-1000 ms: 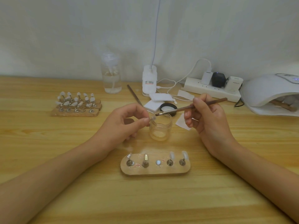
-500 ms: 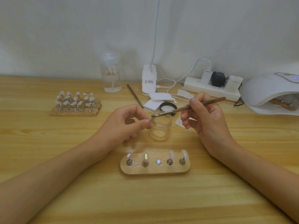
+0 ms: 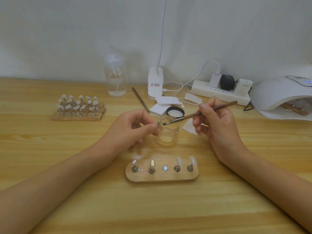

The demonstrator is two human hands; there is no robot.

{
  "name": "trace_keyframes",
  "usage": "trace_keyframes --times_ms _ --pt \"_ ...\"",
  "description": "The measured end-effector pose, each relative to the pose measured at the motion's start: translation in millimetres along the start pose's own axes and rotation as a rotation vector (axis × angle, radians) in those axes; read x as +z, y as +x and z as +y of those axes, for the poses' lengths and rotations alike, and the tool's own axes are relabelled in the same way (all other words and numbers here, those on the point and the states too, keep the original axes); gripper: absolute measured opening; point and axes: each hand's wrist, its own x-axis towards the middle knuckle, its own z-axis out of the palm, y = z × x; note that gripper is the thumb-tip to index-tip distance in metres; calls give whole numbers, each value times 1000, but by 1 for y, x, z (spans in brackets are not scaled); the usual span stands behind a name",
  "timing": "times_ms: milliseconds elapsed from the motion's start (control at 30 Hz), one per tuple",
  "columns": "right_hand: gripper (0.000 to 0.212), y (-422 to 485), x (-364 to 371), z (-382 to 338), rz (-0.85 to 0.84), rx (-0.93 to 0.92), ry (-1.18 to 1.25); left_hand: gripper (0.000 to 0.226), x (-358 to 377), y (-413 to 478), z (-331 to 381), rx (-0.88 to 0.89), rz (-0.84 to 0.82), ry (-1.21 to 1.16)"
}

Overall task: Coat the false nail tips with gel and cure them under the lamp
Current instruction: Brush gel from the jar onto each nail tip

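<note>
I'm reading the left hand (image 3: 133,130) as pinching one nail tip (image 3: 159,122) between thumb and forefinger, holding it over the mouth of the gel jar (image 3: 167,132). The tip is too small and clear for me to tell how much gel is sitting on it. The right hand (image 3: 217,127) is gripping the brush (image 3: 199,114) pen-style, with the bristles pointing to 9 o'clock and appearing to touch that tip. The hands are working apart, meeting only through brush and tip. I'm judging this as mid-coating. At 6 o'clock the holder board (image 3: 162,177) is carrying four tips on posts and its middle slot is showing bare, so I'm guessing the held tip belongs there. The two left tips are glinting, probably coated; I can't tell for the two cloudy right ones. At 3 o'clock the curing lamp (image 3: 278,95) is showing a blue light and housing a wooden strip (image 3: 293,108), so I'm judging one batch is curing or cured. This board is yet to go in. At 10 o'clock the stacked holders (image 3: 77,112) are carrying white tips, status unknown. Containers: the jar is standing open and mostly empty, with a pale layer lying at the bottom. Its lid (image 3: 175,112) is lying just behind at 12 o'clock. The pump bottle (image 3: 115,81) at 11 o'clock is holding clear liquid, roughly half full.
</note>
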Motion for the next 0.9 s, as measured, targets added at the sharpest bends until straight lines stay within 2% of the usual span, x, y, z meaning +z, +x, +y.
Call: trace_keyframes --times_ms 200,400,567,733,900 --pt "20 -1 3 -3 -82 -45 62 14 -1 -1 0 7 -11 1" --pt "25 0 -1 -1 8 -36 -7 14 -1 0 -1 10 -8 1" --pt "21 -1 3 -4 -67 -74 66 14 -1 0 -1 19 -6 -8" --pt "25 -2 2 -3 -17 -53 -45 14 -1 0 -1 15 -4 -11" --pt "27 -1 4 -5 -47 -77 48 14 -1 0 -2 22 -8 -10"
